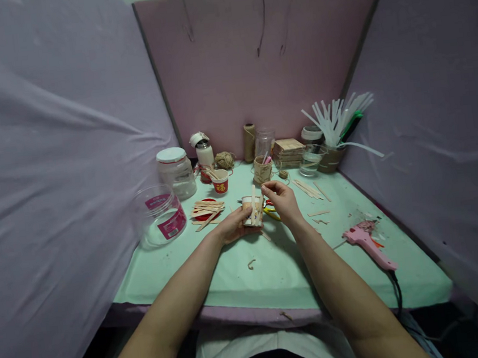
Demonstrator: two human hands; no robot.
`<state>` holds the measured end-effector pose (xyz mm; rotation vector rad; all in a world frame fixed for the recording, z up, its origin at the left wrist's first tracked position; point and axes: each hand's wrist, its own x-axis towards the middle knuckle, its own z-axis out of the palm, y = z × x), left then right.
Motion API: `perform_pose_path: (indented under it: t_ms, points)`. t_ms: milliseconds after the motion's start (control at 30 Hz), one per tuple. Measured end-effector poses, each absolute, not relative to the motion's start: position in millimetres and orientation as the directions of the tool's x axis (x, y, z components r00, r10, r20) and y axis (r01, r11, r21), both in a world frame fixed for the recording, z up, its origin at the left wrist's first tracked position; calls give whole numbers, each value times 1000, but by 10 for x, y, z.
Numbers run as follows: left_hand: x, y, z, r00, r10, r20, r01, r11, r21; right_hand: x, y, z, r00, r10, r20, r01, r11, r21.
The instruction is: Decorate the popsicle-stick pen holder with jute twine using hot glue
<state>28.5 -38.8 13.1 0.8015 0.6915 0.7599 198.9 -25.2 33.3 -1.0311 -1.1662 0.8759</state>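
Wrapped around a small paper cup (245, 203), my left hand (235, 226) keeps it tilted above the table. A pale wooden craft stick (254, 206) stands lengthwise against the cup's side and rises past its rim. At the cup's right side, my right hand (281, 197) is closed in a pinch at the top of what looks like another craft stick, partly hidden by the fingers. Yellow-handled pliers (272, 214) lie just behind and below that hand. To the left, a pile of craft sticks (207, 208) rests on a red lid.
A pink glue gun (370, 246) lies at right, its cord running off the front edge. Clear tubs (160, 218) and a lidded jar (176, 174) stand left. Behind are a red cup (220, 182), twine-wrapped pot (262, 171), water bowl (310, 161) and glue sticks (335, 120).
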Motion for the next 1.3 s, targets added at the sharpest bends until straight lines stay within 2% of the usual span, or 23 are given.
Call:
perform_pose_path:
  t_ms: [333, 1300]
  points:
    - [293, -413, 158, 547, 804, -234, -306, 452, 838, 1998, -173, 248, 174, 917, 358, 68, 351, -934]
    - [302, -405, 105, 548, 822, -158, -261, 347, 901, 1968, -191, 242, 164, 916, 367, 73, 360, -930]
